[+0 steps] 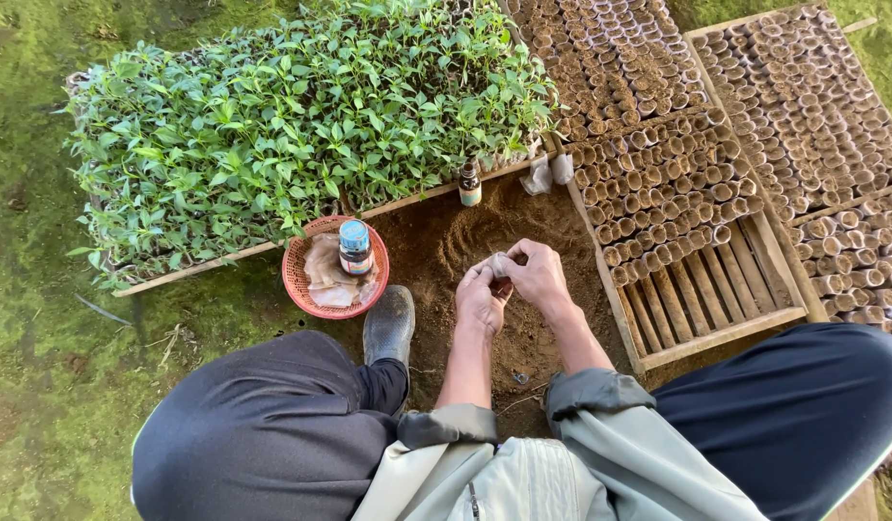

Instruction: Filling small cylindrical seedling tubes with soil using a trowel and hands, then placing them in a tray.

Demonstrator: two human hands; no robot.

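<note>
Soft, even daylight; faint shadows; sharp focus; wide-angle bending at edges.

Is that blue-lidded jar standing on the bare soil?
No: the blue-lidded jar stands inside the red basket, on crumpled paper, left of the person's two hands.

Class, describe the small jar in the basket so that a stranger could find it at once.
Start at the big bed of green seedlings. Just below its wooden edge sits a round red plastic basket. The jar stands inside it, dark-bodied with a blue lid, unlike the slimmer brown bottle standing on bare soil.
</note>
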